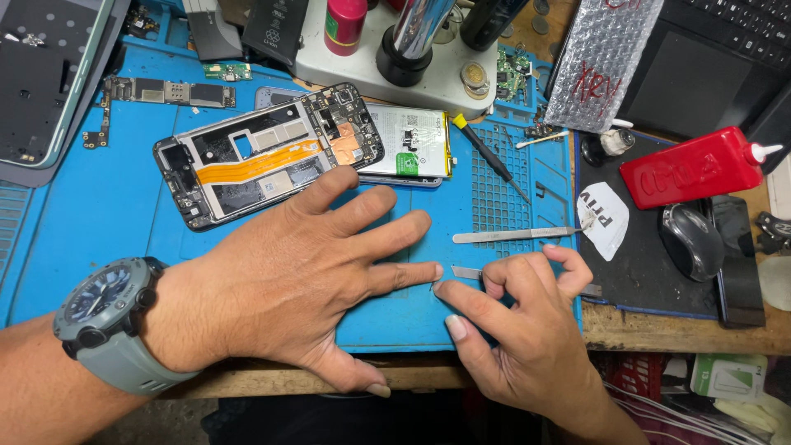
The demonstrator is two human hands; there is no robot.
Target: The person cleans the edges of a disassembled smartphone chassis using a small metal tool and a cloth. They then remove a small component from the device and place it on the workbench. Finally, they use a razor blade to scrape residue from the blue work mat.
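Observation:
My left hand (pixel 309 272) lies flat, fingers spread, on the blue silicone work mat (pixel 99 214), a grey watch (pixel 103 317) on its wrist. Its index fingertip meets my right hand (pixel 523 317), which pinches the end of a thin metal tool (pixel 465 272) lying on the mat. Just beyond my left fingers an opened phone (pixel 268 152) shows its orange flex cable and circuit boards. A second phone body with a white battery (pixel 408 144) lies partly under it.
Metal tweezers (pixel 515 235) and a black screwdriver (pixel 490 156) rest on the mat's right side. A red squeeze bottle (pixel 692 165), a computer mouse (pixel 690 241), a dark phone (pixel 737 264) and a laptop (pixel 709 58) crowd the right. A microscope base (pixel 412 58) stands behind.

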